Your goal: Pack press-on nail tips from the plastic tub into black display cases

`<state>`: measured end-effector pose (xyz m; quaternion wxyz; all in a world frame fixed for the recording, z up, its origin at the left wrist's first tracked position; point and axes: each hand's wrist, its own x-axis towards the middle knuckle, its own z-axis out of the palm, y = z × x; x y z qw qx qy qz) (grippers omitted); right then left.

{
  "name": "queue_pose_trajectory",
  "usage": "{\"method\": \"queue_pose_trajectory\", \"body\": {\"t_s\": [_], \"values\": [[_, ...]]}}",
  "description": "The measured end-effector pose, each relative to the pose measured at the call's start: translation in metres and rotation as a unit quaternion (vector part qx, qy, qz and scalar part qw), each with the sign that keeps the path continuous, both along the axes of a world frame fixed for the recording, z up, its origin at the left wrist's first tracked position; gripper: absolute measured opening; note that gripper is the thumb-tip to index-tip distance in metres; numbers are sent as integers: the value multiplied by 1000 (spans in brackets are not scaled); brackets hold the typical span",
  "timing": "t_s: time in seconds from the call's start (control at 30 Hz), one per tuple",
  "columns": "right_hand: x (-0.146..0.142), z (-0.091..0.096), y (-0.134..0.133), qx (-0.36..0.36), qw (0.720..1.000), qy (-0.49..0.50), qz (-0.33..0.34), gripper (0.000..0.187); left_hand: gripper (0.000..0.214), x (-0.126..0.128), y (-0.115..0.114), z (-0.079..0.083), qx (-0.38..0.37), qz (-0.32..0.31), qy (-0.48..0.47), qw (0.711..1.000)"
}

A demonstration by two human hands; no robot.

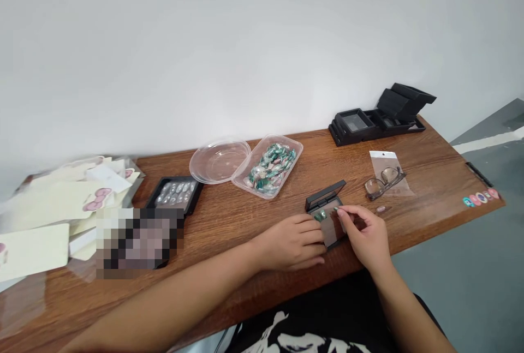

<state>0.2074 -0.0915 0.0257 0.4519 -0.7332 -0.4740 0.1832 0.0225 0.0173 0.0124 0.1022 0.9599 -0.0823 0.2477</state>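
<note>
In front of me a small black case (326, 195) stands with its lid raised. Two green press-on nails (320, 215) lie inside, near the back. My left hand (292, 241) rests against the left edge of the case with its fingers curled over it. Thumb and index finger of my right hand (368, 233) pinch a small green nail (336, 208) above the case's right side. Beyond the hands, a clear tub (268, 197) holds many green and pinkish press-on nails (273, 165).
A round clear lid (220, 162) touches the tub. Eyeglasses (383, 183) lie on a clear bag (379, 155), near a pink nail (381, 209). Black cases (355, 124) are stacked back right. Left are cards (53, 200) and a case of silvery nails (177, 192).
</note>
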Motion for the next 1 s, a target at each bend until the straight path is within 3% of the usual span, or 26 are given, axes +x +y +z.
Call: {"method": "queue_pose_trajectory", "body": {"t_s": [0.4, 1.0], "values": [[0, -6, 10, -54, 986, -153, 51, 20, 21, -3, 0, -8, 30, -2, 22, 999], [-4, -5, 10, -101, 956, -261, 85, 22, 21, -3, 2, -5, 70, -4, 6, 998]]}}
